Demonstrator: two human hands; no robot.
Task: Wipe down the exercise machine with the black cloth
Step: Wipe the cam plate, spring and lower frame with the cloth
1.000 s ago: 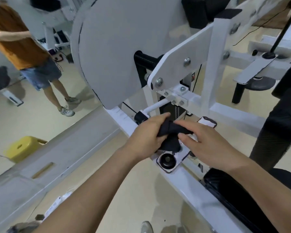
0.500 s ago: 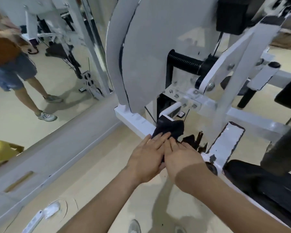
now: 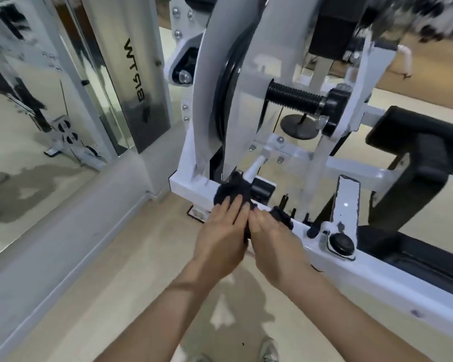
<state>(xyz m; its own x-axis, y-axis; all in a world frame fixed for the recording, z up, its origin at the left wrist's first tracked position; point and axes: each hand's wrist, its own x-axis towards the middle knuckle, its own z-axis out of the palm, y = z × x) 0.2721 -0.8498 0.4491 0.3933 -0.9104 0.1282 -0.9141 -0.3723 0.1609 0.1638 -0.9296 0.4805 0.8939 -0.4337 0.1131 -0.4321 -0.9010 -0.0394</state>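
Left hand [image 3: 220,239]: laid flat, fingers [image 3: 236,207] straight and together, pressing the black cloth [image 3: 226,193] down on the white base rail [image 3: 392,278] of the exercise machine [image 3: 321,165]; no curl round the fabric.

Right hand [image 3: 275,246]: just beside the left, at its 3 o'clock, the two nearly touching. It lies over the near part of the cloth. Whether its fingers are bent round the fabric or only bear on it cannot be told.

Cloth: bunched, on top of the rail close to the rail's far end.
- One lump shows at 12 o'clock from the left fingertips.
- A second lump shows at 1 o'clock from the right hand.
- A dark strip shows in the gap between the hands.

The far lump lies at the foot of the grey disc guard [image 3: 249,61], which rises toward 12 o'clock.

Surroundings:
- A small black block [image 3: 262,189] sits at 3 o'clock of the far lump, just beside it.
- A black ribbed grip [image 3: 293,98] juts from the guard toward 3 o'clock, higher up.
- A round black rubber stop [image 3: 341,243] sits at 3 o'clock from the right hand, near but apart.
- A black upholstered pad [image 3: 416,152] occupies the 3 o'clock side of the view.
- A wall mirror [image 3: 24,113] fills the 9 to 11 o'clock side.
- The floor [image 3: 141,270] is beige.
- A blurred shoe [image 3: 270,348] shows at 6 o'clock
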